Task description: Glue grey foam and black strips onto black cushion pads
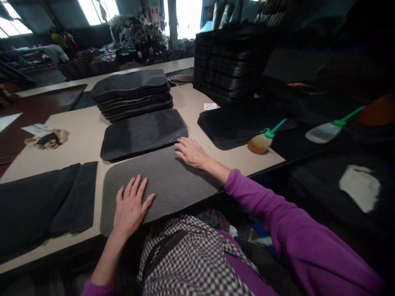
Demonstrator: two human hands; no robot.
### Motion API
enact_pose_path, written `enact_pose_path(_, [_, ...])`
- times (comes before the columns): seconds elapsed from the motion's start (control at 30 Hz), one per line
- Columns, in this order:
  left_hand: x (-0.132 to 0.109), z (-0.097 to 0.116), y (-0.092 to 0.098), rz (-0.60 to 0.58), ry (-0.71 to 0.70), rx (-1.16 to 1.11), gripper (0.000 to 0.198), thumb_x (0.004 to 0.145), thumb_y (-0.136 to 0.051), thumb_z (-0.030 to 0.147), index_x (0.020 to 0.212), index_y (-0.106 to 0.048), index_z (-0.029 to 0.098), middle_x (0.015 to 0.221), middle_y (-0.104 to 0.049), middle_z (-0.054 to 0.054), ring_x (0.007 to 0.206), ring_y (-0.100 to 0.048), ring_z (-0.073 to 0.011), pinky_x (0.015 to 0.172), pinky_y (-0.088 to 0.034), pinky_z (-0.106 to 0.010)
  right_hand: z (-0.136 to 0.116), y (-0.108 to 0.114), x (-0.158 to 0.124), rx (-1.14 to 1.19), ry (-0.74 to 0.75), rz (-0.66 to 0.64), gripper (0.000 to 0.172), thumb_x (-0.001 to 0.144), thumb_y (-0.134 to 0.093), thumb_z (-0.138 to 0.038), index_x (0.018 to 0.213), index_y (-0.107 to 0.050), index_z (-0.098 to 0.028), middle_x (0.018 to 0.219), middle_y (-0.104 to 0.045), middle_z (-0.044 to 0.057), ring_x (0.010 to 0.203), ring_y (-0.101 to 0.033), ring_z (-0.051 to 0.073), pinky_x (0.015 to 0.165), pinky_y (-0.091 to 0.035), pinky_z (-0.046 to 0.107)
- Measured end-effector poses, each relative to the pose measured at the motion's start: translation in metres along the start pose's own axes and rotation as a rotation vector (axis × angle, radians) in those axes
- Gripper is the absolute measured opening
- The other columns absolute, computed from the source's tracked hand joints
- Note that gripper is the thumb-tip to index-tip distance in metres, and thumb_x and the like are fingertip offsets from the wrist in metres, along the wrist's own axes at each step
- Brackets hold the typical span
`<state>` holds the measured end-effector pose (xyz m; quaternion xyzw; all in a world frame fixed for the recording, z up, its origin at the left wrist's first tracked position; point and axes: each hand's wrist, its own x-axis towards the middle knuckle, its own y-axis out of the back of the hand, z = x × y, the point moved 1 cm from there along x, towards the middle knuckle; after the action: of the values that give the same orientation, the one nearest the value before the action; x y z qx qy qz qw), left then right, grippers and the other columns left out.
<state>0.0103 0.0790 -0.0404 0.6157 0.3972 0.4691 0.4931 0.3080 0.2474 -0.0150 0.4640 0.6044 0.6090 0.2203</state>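
Observation:
A dark grey, round-cornered sheet [163, 181] lies flat along the front edge of the table. My left hand [132, 205] rests on its left part, palm down with fingers spread. Over its far right corner is my right hand [191, 153], fingers stretched out towards the left; whether it presses on the sheet I cannot tell. Just behind lies a low pile of black round-cornered panels [143, 133], its right corner close to my right fingertips. Folded black material [70, 201] lies to the left of the grey sheet.
A taller stack of black panels [132, 92] stands further back, beside a large dark pile [228, 61]. More panels [234, 123] lie at the right, with a green-tipped squeeze bottle [261, 143] by them. A second bottle [324, 132] is further right. Scraps [51, 137] lie at the left.

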Motion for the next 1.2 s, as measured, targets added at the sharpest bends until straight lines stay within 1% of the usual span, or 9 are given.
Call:
enact_pose_path(0.1, [0.0, 0.0, -0.001, -0.008, 0.004, 0.021, 0.067, 0.109, -0.032, 0.06, 0.165, -0.039, 0.023, 0.174, -0.033, -0.008, 0.159, -0.034, -0.0317, 0.126, -0.029, -0.059, -0.022, -0.018, -0.016, -0.03, 0.021, -0.033, 0.056, 0.108, -0.047, -0.053, 0.15, -0.059, -0.016, 0.16, -0.051, 0.015, 0.151, -0.041, 0.034, 0.121, -0.037, 0.048])
enact_pose_path(0.2, [0.001, 0.0, -0.001, -0.019, 0.005, 0.034, 0.068, 0.109, -0.031, 0.06, 0.165, -0.038, 0.023, 0.174, -0.032, -0.007, 0.16, -0.032, -0.0306, 0.126, -0.029, -0.058, -0.019, -0.025, -0.033, -0.06, -0.063, -0.029, 0.067, 0.11, -0.039, -0.056, 0.156, -0.051, -0.008, 0.164, -0.043, 0.023, 0.154, -0.037, 0.038, 0.123, -0.033, 0.054])
enact_pose_path(0.37, [0.001, 0.0, -0.001, -0.031, 0.012, 0.036, 0.068, 0.109, -0.031, 0.06, 0.166, -0.037, 0.024, 0.175, -0.031, -0.008, 0.161, -0.03, -0.0302, 0.127, -0.028, -0.058, 0.002, -0.011, -0.057, -0.084, -0.196, -0.036, 0.075, 0.108, -0.037, -0.063, 0.158, -0.047, -0.007, 0.166, -0.039, 0.024, 0.157, -0.035, 0.037, 0.126, -0.026, 0.063])
enact_pose_path(0.5, [0.001, -0.001, -0.001, -0.042, 0.011, 0.03, 0.069, 0.109, -0.029, 0.06, 0.166, -0.037, 0.024, 0.175, -0.031, -0.009, 0.161, -0.03, -0.0311, 0.127, -0.028, -0.059, -0.02, -0.001, -0.07, -0.082, -0.157, 0.02, 0.08, 0.107, -0.034, -0.067, 0.162, -0.041, -0.008, 0.169, -0.031, 0.024, 0.16, -0.028, 0.036, 0.128, -0.02, 0.064])
enact_pose_path(0.6, [0.001, -0.002, 0.0, -0.051, 0.014, 0.017, 0.069, 0.109, -0.028, 0.06, 0.167, -0.035, 0.024, 0.175, -0.031, -0.01, 0.161, -0.028, -0.0308, 0.128, -0.026, -0.059, -0.052, -0.003, -0.076, -0.045, 0.031, -0.024, 0.077, 0.107, -0.032, -0.068, 0.161, -0.043, -0.014, 0.17, -0.033, 0.018, 0.16, -0.029, 0.031, 0.129, -0.024, 0.057])
enact_pose_path(0.7, [0.002, -0.001, 0.002, -0.069, 0.023, 0.007, 0.069, 0.109, -0.028, 0.06, 0.167, -0.035, 0.024, 0.175, -0.031, -0.01, 0.162, -0.028, -0.031, 0.128, -0.024, -0.058, -0.067, -0.006, -0.084, -0.047, 0.036, -0.062, 0.073, 0.108, -0.032, -0.067, 0.16, -0.047, -0.017, 0.169, -0.038, 0.015, 0.158, -0.033, 0.031, 0.128, -0.027, 0.053])
enact_pose_path(0.93, [0.003, -0.001, 0.003, -0.083, 0.04, -0.015, 0.07, 0.108, -0.028, 0.061, 0.167, -0.036, 0.025, 0.175, -0.031, -0.009, 0.162, -0.027, -0.0308, 0.129, -0.023, -0.057, -0.051, 0.008, -0.144, -0.053, -0.155, -0.065, 0.078, 0.108, -0.039, -0.061, 0.159, -0.043, -0.003, 0.169, -0.034, 0.023, 0.159, -0.03, 0.035, 0.129, -0.027, 0.051])
enact_pose_path(1.1, [0.001, 0.0, 0.006, -0.082, 0.007, -0.022, 0.07, 0.108, -0.027, 0.063, 0.167, -0.036, 0.025, 0.175, -0.03, -0.007, 0.162, -0.026, -0.0294, 0.13, -0.022, -0.056, -0.039, 0.028, -0.206, -0.01, -0.081, -0.066, 0.061, 0.109, -0.044, -0.048, 0.16, -0.045, -0.014, 0.168, -0.04, 0.016, 0.157, -0.034, 0.032, 0.127, -0.031, 0.053])
enact_pose_path(1.2, [0.001, 0.001, 0.008, -0.092, 0.006, -0.037, 0.07, 0.108, -0.027, 0.063, 0.166, -0.036, 0.025, 0.175, -0.03, -0.006, 0.162, -0.025, -0.0288, 0.13, -0.022, -0.057, -0.033, 0.043, -0.233, 0.038, -0.048, -0.022, 0.046, 0.11, -0.046, -0.042, 0.145, -0.061, -0.017, 0.159, -0.053, 0.014, 0.149, -0.045, 0.032, 0.121, -0.036, 0.054])
